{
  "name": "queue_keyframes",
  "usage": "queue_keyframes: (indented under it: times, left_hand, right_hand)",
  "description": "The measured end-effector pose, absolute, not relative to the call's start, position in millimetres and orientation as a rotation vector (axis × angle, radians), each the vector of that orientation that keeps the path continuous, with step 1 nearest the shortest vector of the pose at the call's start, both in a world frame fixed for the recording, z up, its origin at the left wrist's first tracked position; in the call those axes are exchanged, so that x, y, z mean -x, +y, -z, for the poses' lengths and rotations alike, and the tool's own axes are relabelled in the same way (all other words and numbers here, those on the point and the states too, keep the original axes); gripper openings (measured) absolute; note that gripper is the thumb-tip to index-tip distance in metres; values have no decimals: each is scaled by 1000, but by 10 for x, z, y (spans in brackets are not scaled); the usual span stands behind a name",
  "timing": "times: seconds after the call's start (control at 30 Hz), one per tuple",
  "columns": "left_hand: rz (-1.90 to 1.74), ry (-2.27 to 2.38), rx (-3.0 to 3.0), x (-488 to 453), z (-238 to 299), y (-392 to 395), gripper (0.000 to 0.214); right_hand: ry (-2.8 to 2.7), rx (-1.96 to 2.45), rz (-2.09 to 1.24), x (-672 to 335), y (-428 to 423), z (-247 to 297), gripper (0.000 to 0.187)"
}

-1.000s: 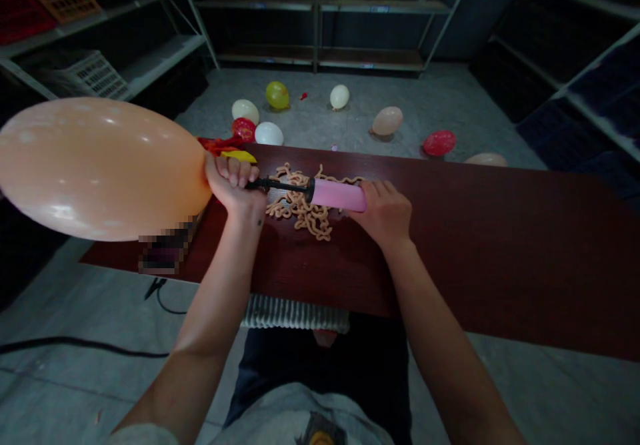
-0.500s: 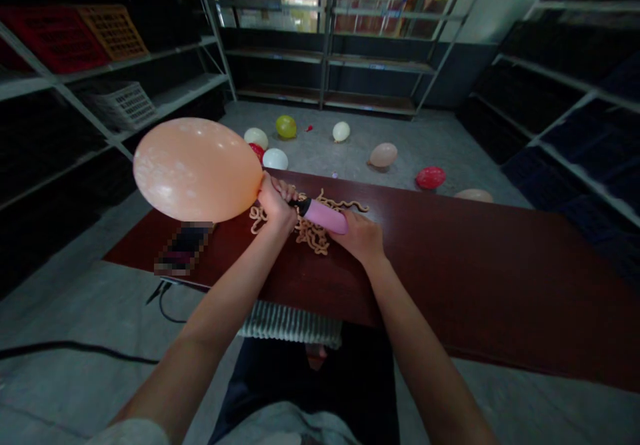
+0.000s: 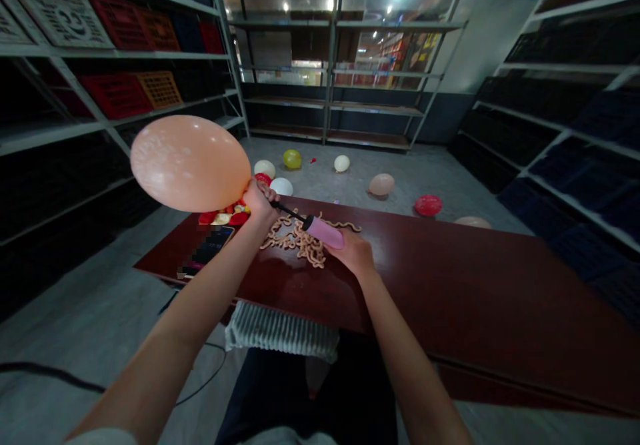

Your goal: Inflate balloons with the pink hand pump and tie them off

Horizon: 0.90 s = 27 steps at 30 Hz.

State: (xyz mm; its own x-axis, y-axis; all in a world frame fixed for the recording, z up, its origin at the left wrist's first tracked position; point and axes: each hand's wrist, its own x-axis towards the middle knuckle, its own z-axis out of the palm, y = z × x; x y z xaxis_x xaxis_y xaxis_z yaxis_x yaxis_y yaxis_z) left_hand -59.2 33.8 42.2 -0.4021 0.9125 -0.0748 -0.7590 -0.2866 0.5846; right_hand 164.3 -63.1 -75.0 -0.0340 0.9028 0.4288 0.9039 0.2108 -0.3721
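Note:
A large peach balloon (image 3: 190, 163) is held up over the left end of the dark red table (image 3: 450, 278). My left hand (image 3: 259, 206) grips its neck, pinched around the black nozzle of a pink hand pump (image 3: 324, 231). My right hand (image 3: 354, 253) is closed on the pump's pink barrel, resting just above the tabletop. Under the pump lies a heap of limp peach balloons (image 3: 296, 239). A small pile of red and yellow uninflated balloons (image 3: 223, 217) sits just left of my left hand.
A phone (image 3: 207, 250) lies on the table's left end. Several inflated balloons (image 3: 381, 184) in white, yellow, peach and red are scattered on the grey floor beyond the table. Metal shelving with crates lines the left, back and right. A cable runs across the floor at left.
The view has tilted up and pulled back, showing more of the shelves. The pump rod is drawn out again from my left hand. The balloon stays in my left hand.

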Motion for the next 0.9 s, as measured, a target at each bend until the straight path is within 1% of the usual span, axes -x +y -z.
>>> queue_keyframes:
  times: [0.2, 0.37, 0.5, 0.73, 0.9]
  left_hand:
    - [-1932, 677, -350, 799, -707, 369, 42]
    - [-1924, 658, -439, 688, -777, 406, 46]
    - [-1904, 657, -447, 389, -638, 383, 48]
    - [-1826, 602, -435, -175, -170, 254, 53]
    - [-1840, 637, -408, -222, -138, 223, 52]
  right_hand:
    - [-1898, 1548, -6, -1657, -590, 798, 36]
    - [-1866, 1561, 13, -1664, -581, 866, 37]
    - [-1839, 1617, 44, -1663, -575, 897, 37]
    - [-1829, 1661, 112, -1684, -552, 923, 39]
    - [-1819, 1704, 125, -1688, -548, 907, 41]
